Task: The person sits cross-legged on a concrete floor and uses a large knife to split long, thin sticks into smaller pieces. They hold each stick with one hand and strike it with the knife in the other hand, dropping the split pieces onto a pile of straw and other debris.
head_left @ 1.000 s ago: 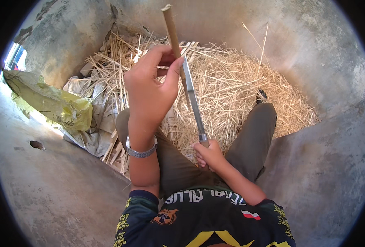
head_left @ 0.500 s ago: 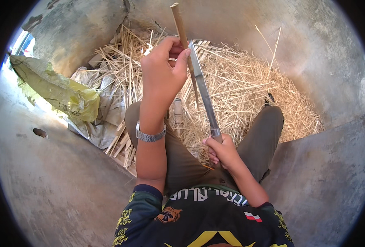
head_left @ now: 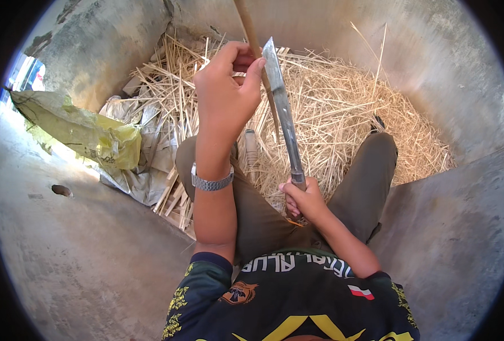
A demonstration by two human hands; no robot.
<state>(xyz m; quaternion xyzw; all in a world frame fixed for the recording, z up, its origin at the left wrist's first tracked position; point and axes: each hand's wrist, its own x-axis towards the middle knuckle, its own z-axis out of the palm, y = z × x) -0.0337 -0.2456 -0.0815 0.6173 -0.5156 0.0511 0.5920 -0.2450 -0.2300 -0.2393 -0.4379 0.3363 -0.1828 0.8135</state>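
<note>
My left hand (head_left: 232,85), with a metal watch on its wrist, pinches a long brown bamboo strip (head_left: 248,24) between thumb and fingers. The strip slants from the top edge of the picture down past my hand to a thin lower end. Wrapped round a handle near my lap, my right hand (head_left: 302,200) grips a long knife (head_left: 285,116). Its narrow grey blade points up and away from me, just right of the strip. Whether blade and strip touch lower down, I cannot tell.
A heap of pale shavings (head_left: 326,102) covers the ground between and beyond my legs. Split sticks (head_left: 178,199) lie at the left, beside a torn yellow-green sack (head_left: 87,128). Curved grey concrete walls (head_left: 451,62) surround me. A pale cylindrical object (head_left: 251,148) stands by my left knee.
The knife's tip has come clear of the strip and now shows above my left thumb. The strip's top has slid out past the upper picture edge. Both hands keep their holds.
</note>
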